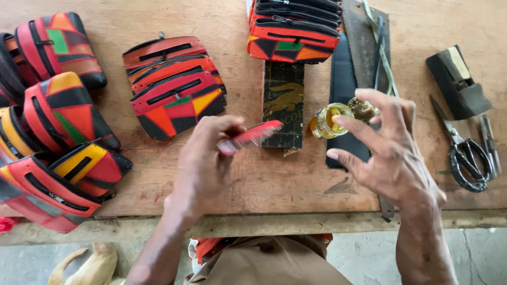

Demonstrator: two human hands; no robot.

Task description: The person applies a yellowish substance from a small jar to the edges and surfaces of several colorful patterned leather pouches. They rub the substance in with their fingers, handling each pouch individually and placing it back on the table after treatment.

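left hand (203, 158): fingers curled shut on one red leather strip (249, 137), pinched at its near end; strip sticks out to the right, above the wooden table (264, 179)
right hand (388, 150): fingers spread wide, holding nothing; fingertips just over one small glass jar (328, 120) of yellowish stuff
jar lid (363, 109): one, just right of the jar, partly hidden by the fingers
pouches, left cluster (58, 121): about 7 patchwork zip pouches, red/black/orange; edge ones cropped, count unsure
pouches, middle stack (174, 87): 3, overlapping
pouches, top stack (293, 29): at least 3, overlapping
dark sheets (346, 68): 2 under the jar
block (283, 103): 1, dark, printed
scissors (465, 150): 1 pair, far right
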